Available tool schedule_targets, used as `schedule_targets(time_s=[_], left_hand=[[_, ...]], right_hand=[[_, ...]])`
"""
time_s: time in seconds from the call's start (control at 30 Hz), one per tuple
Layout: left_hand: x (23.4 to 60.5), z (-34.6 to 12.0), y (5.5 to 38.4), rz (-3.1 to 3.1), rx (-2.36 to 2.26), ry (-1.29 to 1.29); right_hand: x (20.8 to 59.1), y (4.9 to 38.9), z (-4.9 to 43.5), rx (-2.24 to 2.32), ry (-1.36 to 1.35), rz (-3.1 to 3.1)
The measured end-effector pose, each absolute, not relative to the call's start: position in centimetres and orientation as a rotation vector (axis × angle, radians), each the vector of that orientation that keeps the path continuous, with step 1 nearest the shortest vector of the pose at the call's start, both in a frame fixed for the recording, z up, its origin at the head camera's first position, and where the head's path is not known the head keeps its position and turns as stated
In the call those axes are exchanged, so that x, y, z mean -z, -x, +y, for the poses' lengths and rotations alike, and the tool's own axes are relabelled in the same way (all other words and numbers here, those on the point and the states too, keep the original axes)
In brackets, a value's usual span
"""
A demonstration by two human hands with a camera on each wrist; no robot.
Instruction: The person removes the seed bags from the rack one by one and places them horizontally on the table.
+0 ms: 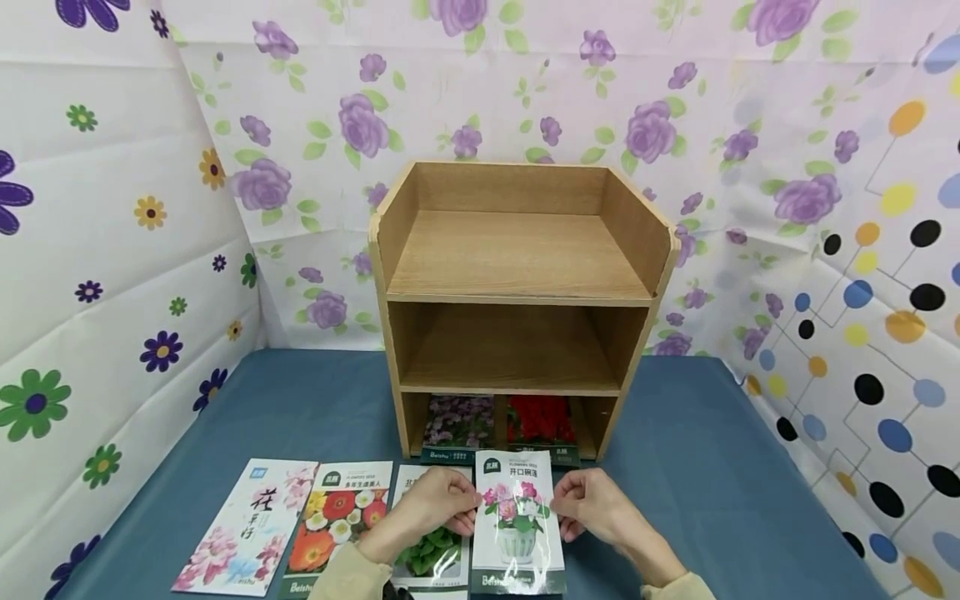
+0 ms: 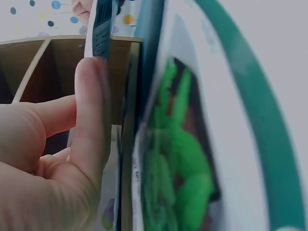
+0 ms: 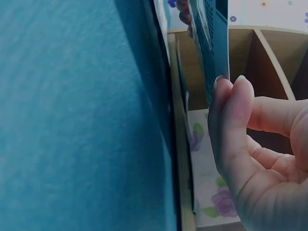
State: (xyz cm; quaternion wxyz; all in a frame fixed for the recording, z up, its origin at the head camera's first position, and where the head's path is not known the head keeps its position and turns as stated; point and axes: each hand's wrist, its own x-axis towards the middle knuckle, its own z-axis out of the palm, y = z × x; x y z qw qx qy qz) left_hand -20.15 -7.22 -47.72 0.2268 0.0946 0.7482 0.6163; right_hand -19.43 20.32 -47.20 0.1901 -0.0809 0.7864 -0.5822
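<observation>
Both hands pinch a white flower seed packet [image 1: 517,533] by its two long sides; it pictures pink blooms in a pot. My left hand [image 1: 438,510] grips the left edge between thumb and fingers, and my right hand [image 1: 592,510] grips the right edge. In both wrist views the packet appears nearly edge-on at the fingertips. Partly under the left hand lies a seed packet with green leaves [image 1: 429,553]. Left of it are a packet with red, yellow and white flowers [image 1: 339,517] and a white packet with pink blossoms [image 1: 247,529].
A wooden shelf [image 1: 517,390] stands behind the hands. Its lowest level holds a packet with purple flowers [image 1: 459,423] and one with red flowers [image 1: 542,421]. Blue cloth [image 1: 697,467] covers the table, and patterned sheets [image 1: 480,92] enclose the back and sides.
</observation>
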Motion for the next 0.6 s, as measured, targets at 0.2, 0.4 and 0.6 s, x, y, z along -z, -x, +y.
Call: schedule_targets(time_s=[0.2, 0.4, 0.6], left_hand=[[48.1, -6.9, 20.0, 2.082, -1.62, -0.248], [48.2, -6.9, 19.8, 2.084, -1.584, -0.243], [48.3, -7.1, 19.8, 2.072, -1.566, -0.248]], right_hand=[[47.8, 19.4, 20.7, 1.64, 0.204, 2.152], [48.3, 19.3, 20.9, 1.614, 0.203, 2.115], [48.6, 19.6, 21.0, 1.591, 0.182, 2.116]])
